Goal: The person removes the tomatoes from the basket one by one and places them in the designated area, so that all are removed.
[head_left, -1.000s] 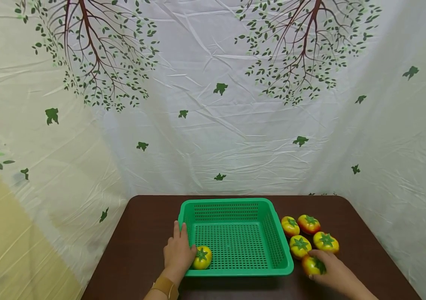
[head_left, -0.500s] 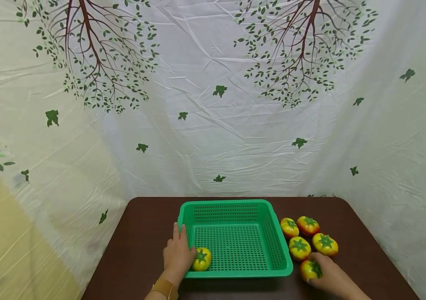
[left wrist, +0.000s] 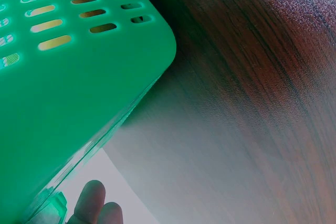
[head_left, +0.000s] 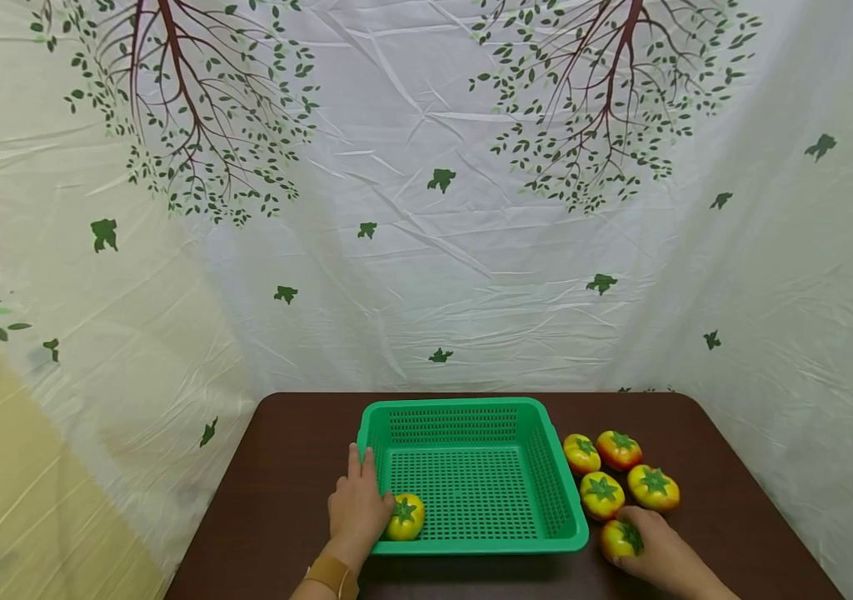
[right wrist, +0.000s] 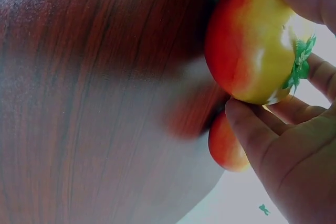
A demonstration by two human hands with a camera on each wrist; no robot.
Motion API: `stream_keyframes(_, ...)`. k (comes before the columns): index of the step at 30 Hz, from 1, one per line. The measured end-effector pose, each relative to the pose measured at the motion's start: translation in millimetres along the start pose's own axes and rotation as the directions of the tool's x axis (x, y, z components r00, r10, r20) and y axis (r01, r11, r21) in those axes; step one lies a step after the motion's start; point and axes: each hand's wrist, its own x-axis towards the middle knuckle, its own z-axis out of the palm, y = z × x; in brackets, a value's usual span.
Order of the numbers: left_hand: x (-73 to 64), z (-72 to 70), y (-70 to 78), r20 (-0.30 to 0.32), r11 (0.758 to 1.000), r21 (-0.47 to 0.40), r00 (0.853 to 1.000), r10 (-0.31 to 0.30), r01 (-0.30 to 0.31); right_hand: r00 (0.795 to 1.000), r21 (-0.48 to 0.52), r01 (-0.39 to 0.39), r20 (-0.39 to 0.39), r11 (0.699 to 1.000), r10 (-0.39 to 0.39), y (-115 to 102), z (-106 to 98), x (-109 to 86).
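My left hand (head_left: 355, 507) holds the left rim of a green plastic basket (head_left: 471, 546), its thumb inside and its fingers along the rim. In the left wrist view, two fingertips (left wrist: 90, 200) show beside the basket's slotted wall (left wrist: 94, 87). Beside the thumb, a yellow tomato (head_left: 406, 517) with a green star-shaped top lies in the basket's near left corner. My right hand (head_left: 662, 550) grips a yellow-and-red tomato (head_left: 620, 540) right of the basket. The right wrist view shows this tomato (right wrist: 252, 45) between thumb and fingers, close to the table.
Several more tomatoes stand grouped right of the basket, including a yellow one (head_left: 602, 497) against its side and a redder one (head_left: 619, 450) farther back. The dark brown table (head_left: 284, 467) ends at a white curtain (head_left: 426, 317) printed with leaves.
My right hand has shifted slightly to the left with the tomato. My left hand and the basket look unmoved.
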Motion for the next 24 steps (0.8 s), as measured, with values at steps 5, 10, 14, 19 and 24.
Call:
stream_keyframes(5,-0.2,-0.3,0.2,0.018,1.000,0.001,1.000,-0.010,0.010,1.000,-0.004,-0.003,0.003,1.000,0.003,-0.3,1.4,1.5)
stream_keyframes(10,-0.4,-0.7,0.7,0.014,1.000,0.001,1.000,-0.009,0.009,1.000,0.012,0.002,-0.010,1.000,-0.002,1.2,1.9,2.7)
stream_keyframes(14,-0.2,-1.2,1.4,0.006,1.000,-0.001,1.000,-0.004,0.004,0.999,0.003,0.016,-0.029,1.000,-0.016,2.6,1.3,2.3)
stream_keyframes(19,0.2,-1.5,1.7,0.002,1.000,0.001,1.000,-0.002,0.002,0.999,-0.012,0.022,-0.027,1.000,-0.023,3.8,1.6,2.2)
stream_keyframes(24,-0.1,-1.6,1.2,-0.001,1.000,0.000,1.000,-0.001,0.001,0.998,-0.020,0.041,-0.038,0.999,-0.042,3.9,2.8,2.6)
